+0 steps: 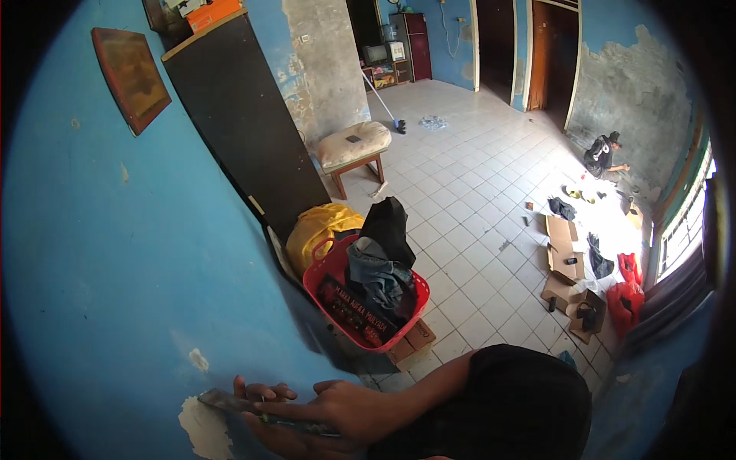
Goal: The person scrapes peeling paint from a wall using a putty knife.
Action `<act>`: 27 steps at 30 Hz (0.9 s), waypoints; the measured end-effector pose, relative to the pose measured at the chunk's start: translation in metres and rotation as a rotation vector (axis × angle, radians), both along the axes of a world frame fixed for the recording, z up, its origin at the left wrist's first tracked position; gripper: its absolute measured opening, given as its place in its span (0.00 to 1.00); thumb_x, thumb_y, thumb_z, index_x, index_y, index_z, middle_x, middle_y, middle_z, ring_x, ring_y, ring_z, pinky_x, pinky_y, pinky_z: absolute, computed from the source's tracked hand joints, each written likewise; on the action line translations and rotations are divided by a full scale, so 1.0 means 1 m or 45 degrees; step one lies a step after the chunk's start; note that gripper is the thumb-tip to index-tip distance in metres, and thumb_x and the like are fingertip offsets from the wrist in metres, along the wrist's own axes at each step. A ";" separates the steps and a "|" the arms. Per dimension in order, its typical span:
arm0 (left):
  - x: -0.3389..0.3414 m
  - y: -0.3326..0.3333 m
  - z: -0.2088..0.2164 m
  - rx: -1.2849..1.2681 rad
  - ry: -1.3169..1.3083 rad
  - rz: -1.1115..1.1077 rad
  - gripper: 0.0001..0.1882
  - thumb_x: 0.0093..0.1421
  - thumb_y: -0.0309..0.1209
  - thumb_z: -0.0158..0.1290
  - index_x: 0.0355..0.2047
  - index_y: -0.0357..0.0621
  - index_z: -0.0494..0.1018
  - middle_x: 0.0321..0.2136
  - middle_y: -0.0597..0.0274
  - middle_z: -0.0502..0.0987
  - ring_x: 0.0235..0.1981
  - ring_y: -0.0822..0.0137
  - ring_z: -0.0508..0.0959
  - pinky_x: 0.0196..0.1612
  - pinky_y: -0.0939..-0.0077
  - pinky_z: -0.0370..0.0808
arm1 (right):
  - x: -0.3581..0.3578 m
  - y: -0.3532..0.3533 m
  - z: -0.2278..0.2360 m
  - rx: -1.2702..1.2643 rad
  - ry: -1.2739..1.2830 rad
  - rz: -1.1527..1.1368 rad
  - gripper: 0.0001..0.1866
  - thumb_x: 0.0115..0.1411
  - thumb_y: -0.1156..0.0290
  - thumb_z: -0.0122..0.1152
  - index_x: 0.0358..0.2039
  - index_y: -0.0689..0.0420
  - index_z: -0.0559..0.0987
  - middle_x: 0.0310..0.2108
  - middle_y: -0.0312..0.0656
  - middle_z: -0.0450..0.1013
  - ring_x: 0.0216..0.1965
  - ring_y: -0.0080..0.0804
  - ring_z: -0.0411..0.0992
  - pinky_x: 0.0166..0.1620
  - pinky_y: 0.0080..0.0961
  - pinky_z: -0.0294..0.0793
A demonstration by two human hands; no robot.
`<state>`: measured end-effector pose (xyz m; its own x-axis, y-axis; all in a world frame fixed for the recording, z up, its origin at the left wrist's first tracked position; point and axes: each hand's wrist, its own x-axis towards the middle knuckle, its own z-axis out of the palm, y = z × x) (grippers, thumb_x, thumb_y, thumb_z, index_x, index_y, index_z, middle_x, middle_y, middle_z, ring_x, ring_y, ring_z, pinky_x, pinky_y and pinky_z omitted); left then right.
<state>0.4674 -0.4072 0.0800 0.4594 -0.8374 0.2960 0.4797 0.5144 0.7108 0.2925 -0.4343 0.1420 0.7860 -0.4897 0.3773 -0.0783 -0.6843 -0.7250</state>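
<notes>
Right hand (353, 412) wrapped around a flat scraper (222, 401), forefinger along it, presumably to steady the blade, which lies at the top edge of the blue wall's (153, 307) pale patch (203, 431); left hand's fingers (282, 392) right of that patch, hold unclear from here.

Near left wall (153, 291): blue paint, smooth, low sheen, with a pale, matt bare patch (205, 431). Flat blade (218, 398): metal, dull finish. Basket (421, 300): moulded red plastic, glossy, containing denim cloth (377, 280), soft and creased. Floor (468, 270): pale tiles, smooth, reflective toward the right. Boxes (562, 231) at right: brown cardboard, matt. Bag (627, 300) at right: thin red plastic, crumpled, shiny. Far bench (357, 165): wood frame, cloth-covered cushion (368, 144). Far right wall (640, 92): grey plaster, rough, matt.
</notes>
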 end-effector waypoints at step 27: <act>-0.029 0.026 0.032 -0.283 0.475 -0.435 0.23 0.76 0.42 0.34 0.62 0.41 0.56 0.37 0.57 0.69 0.28 0.60 0.75 0.34 0.65 0.77 | 0.019 0.027 -0.014 -0.259 -0.044 -0.057 0.43 0.50 0.69 0.64 0.67 0.60 0.60 0.35 0.52 0.76 0.31 0.50 0.77 0.41 0.45 0.75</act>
